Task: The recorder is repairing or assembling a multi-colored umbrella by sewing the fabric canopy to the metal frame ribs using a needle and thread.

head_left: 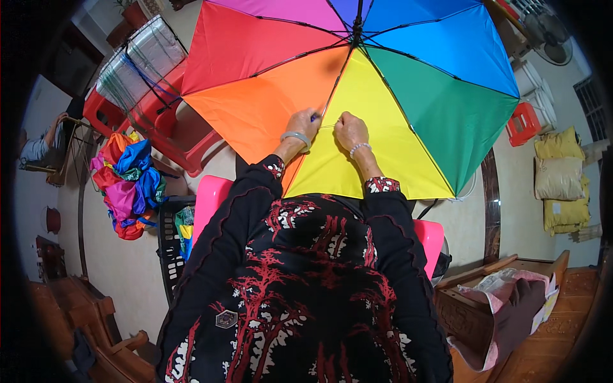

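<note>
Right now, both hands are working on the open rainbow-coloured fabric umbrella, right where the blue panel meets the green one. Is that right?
Not quite. In the head view, the left hand and right hand do work on the open rainbow-coloured fabric umbrella, but at the seam where the orange panel meets the yellow panel, not blue and green.

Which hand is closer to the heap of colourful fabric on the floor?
The left hand is nearer. The fabric heap lies to its lower left, and the right hand rests farther right on the open umbrella.
</note>
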A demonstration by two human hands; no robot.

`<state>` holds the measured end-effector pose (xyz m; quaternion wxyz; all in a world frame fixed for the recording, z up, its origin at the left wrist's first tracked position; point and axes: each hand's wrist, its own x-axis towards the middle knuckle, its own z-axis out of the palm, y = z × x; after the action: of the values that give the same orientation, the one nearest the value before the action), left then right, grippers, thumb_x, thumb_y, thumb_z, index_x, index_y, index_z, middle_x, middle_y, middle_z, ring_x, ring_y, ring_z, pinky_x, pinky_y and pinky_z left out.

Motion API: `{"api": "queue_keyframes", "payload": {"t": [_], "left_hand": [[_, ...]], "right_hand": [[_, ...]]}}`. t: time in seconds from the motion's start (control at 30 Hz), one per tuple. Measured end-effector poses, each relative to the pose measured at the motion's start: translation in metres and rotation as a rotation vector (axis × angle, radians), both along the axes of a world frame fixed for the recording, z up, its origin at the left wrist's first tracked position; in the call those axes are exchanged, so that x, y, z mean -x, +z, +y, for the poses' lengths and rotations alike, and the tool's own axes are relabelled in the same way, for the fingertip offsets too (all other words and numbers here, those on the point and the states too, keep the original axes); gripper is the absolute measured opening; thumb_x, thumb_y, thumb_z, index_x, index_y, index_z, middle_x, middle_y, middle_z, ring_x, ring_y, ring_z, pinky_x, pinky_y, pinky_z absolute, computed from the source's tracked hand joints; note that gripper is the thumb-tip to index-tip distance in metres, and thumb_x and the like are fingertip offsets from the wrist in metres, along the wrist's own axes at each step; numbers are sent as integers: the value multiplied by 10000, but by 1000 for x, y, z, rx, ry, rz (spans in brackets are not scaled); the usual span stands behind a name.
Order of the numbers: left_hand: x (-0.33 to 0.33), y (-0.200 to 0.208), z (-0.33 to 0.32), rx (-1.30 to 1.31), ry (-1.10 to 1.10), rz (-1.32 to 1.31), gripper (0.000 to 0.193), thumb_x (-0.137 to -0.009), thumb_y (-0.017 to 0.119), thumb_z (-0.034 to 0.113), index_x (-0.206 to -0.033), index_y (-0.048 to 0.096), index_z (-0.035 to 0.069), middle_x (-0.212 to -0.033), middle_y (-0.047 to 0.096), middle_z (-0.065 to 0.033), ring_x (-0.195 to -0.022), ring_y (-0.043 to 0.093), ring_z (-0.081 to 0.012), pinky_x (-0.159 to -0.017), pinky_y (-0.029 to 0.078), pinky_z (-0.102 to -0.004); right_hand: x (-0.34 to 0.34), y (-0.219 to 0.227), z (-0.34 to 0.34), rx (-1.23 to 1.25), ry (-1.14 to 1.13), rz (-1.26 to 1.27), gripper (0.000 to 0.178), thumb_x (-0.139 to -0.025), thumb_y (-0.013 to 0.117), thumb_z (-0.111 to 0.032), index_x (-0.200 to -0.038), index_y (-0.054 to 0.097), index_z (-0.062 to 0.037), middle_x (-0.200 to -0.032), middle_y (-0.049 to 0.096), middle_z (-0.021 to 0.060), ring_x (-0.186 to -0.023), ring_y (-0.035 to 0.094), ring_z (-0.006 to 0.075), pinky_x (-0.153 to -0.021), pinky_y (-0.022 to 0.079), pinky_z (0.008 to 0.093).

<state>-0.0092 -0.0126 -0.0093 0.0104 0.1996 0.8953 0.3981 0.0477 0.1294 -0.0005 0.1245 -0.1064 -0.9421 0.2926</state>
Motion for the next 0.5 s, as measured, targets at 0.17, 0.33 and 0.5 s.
{"api": "queue_keyframes", "payload": {"t": [0.17, 0.33, 0.5], "left_hand": [[10, 2, -1, -327, 157, -245, 199, -822, 540, 197, -885, 615, 24, -787, 636, -175, -771, 612, -332, -698, 483, -399], [10, -4, 0, -193, 193, -237, 206, -833, 497, 175, -869, 610, 7, -824, 626, -202, -783, 607, -354, -715, 479, -405], [6, -2, -3, 62, 141, -173, 207, -819, 487, 162, -855, 611, 1, -831, 621, -213, -799, 604, -364, -713, 482, -410]], "right_hand": [[-2, -1, 9, 54, -157, 113, 156, -748, 539, -154, -819, 580, -21, -712, 624, 169, -685, 607, 327, -653, 487, 406], [-5, 10, -6, 175, -70, 98, 153, -746, 548, -165, -814, 587, -35, -746, 630, 158, -714, 610, 320, -665, 488, 403], [1, 3, -18, -122, 204, 32, 145, -756, 544, -165, -817, 585, -40, -745, 630, 165, -715, 615, 325, -654, 491, 418]]}}
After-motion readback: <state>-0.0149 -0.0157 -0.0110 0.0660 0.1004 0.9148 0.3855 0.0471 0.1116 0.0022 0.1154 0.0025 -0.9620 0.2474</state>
